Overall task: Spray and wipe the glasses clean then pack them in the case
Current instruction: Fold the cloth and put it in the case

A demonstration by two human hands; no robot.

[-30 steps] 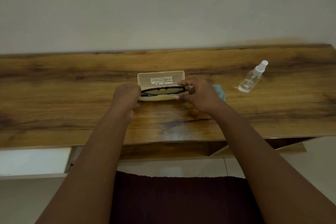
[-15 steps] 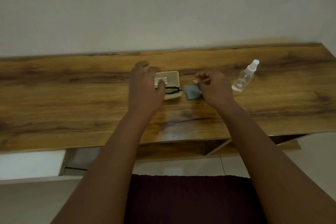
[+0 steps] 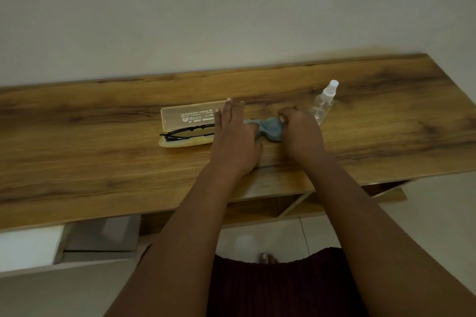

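Note:
Black-framed glasses (image 3: 188, 132) lie folded in the open beige case (image 3: 180, 121), whose lid stands up at the back. To the case's right, a blue-grey cloth (image 3: 270, 129) is bunched on the table between my hands. My right hand (image 3: 300, 131) pinches the cloth's right end with closed fingers. Over the case's right end, my left hand (image 3: 235, 141) has its fingers stretched out while its thumb side touches the cloth's left end. A clear spray bottle (image 3: 323, 103) with a white cap lies just beyond my right hand.
The wooden table (image 3: 103, 162) runs along a pale wall. Below its front edge are an open shelf (image 3: 257, 210) and a white drawer unit (image 3: 33, 247). A dark garment (image 3: 283, 285) and tiled floor show at the bottom.
Both hands have left the glasses, which now rest in the case. My right hand has taken hold of the cloth, and my left hand has shifted right to meet it.

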